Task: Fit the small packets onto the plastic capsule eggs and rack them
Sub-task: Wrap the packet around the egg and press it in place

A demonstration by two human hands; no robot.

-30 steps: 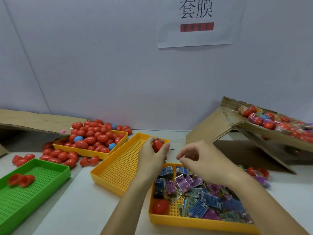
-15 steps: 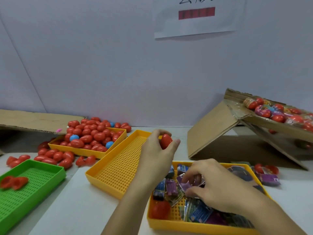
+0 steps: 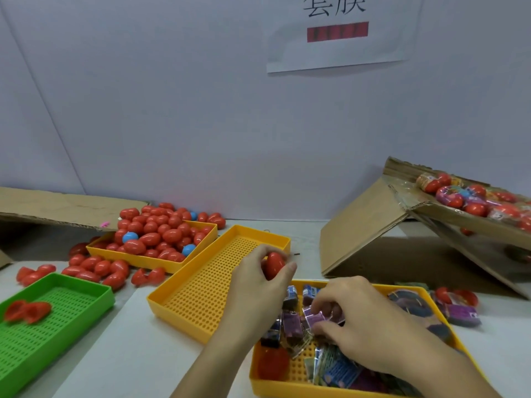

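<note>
Red capsule egg [image 3: 273,265] pinched upright between thumb and curled fingers of the left hand [image 3: 258,285], held above the near right corner of an empty yellow perforated tray [image 3: 201,297]. Just to the right, right hand [image 3: 365,320] reaching down into a second yellow tray [image 3: 287,389] heaped with small packets [image 3: 293,326], fingertips [image 3: 319,305] curled and pinching a purple packet [image 3: 316,318] at the top of the pile. One more red egg [image 3: 273,363] lying in that tray's near left corner. Farther left, a third yellow tray [image 3: 138,257] piled with red eggs [image 3: 161,234] and a few blue ones [image 3: 130,237], with loose red eggs [image 3: 94,268] spilled on the white table [image 3: 129,354] around it. Green perforated tray [image 3: 43,334] at the left edge, holding red egg halves [image 3: 28,310]. At far right, a tilted cardboard box [image 3: 373,222] carrying wrapped eggs [image 3: 459,196]. On the wall behind, a paper sign [image 3: 339,33] with printed characters and a red bar.
</note>
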